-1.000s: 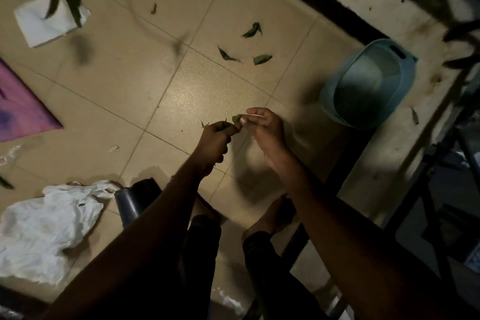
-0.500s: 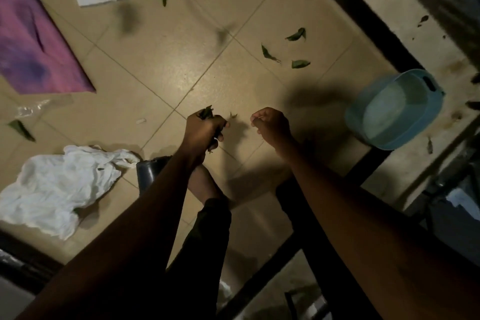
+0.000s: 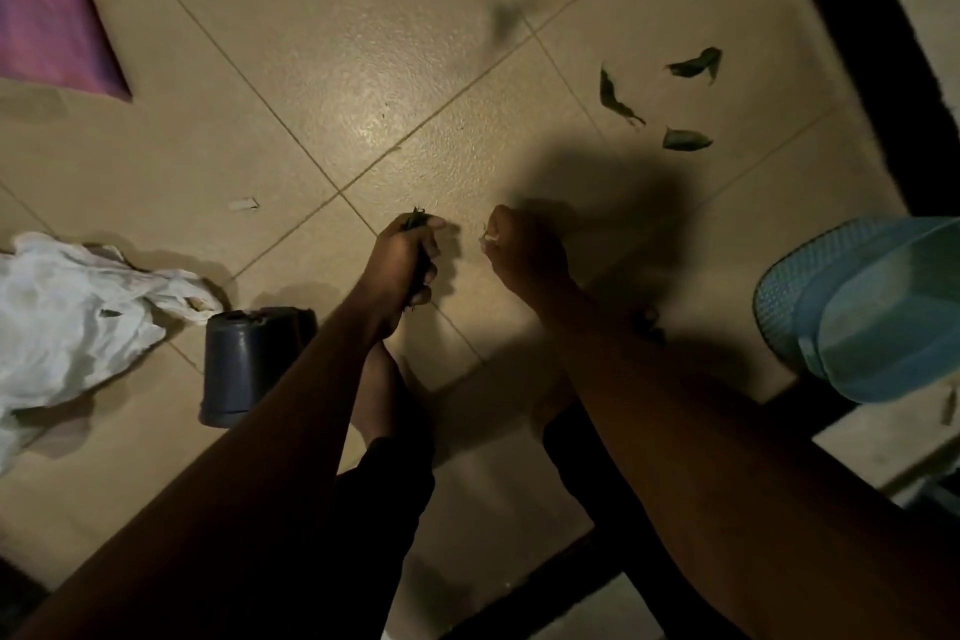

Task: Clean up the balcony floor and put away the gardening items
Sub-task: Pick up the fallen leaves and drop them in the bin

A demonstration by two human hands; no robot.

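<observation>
Gripping one bunch of leaves (image 3: 415, 222) in curled left hand (image 3: 402, 257), frame centre. Alongside, curled right hand (image 3: 524, 250); contents cannot be told. Three loose leaves (image 3: 685, 139) at 1 o'clock. One dark pot (image 3: 244, 364) at 8 o'clock, one white bag (image 3: 67, 322) at 9, one blue basin (image 3: 872, 307) at 3, one pink mat (image 3: 47, 5) at 11. Beige tiled floor (image 3: 311, 68), dimly lit.

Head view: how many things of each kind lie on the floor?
Loose green leaves: 3
White plastic bag: 1
Dark pot: 1
Blue basin: 1
Pink mat: 1
White scrap: 1
Total: 8
A sliver by the basin is too dim to tell.
</observation>
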